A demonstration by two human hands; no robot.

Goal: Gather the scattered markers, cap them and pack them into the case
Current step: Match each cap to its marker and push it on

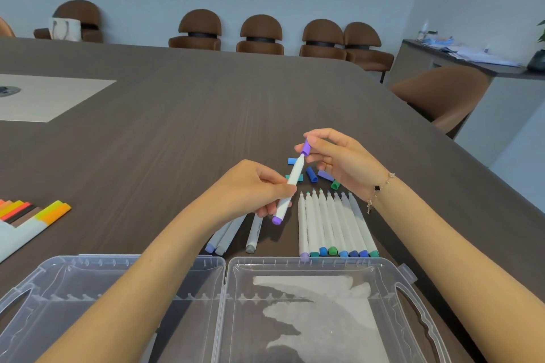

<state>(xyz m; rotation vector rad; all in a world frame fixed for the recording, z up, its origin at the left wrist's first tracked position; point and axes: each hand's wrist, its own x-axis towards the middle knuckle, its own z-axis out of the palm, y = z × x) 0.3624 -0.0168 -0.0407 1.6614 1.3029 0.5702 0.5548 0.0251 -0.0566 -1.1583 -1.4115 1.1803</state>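
Observation:
My left hand (259, 188) grips a white marker with a purple end (290, 186), tilted up to the right above the table. My right hand (336, 156) pinches a purple cap (306, 148) right at the marker's tip. Several uncapped white markers (333, 221) lie side by side below my right hand, tips pointing away. Loose caps in blue, teal and green (311, 174) lie scattered beyond their tips. Three more markers (233, 233) lie under my left hand. The clear plastic case (227, 268) lies open at the near edge of the table.
Capped markers in orange, yellow, red and brown (26, 212) lie at the left edge. A pale inset panel (44, 94) sits in the dark table at far left. Brown chairs (261, 35) line the far side, another chair (442, 94) stands at the right corner.

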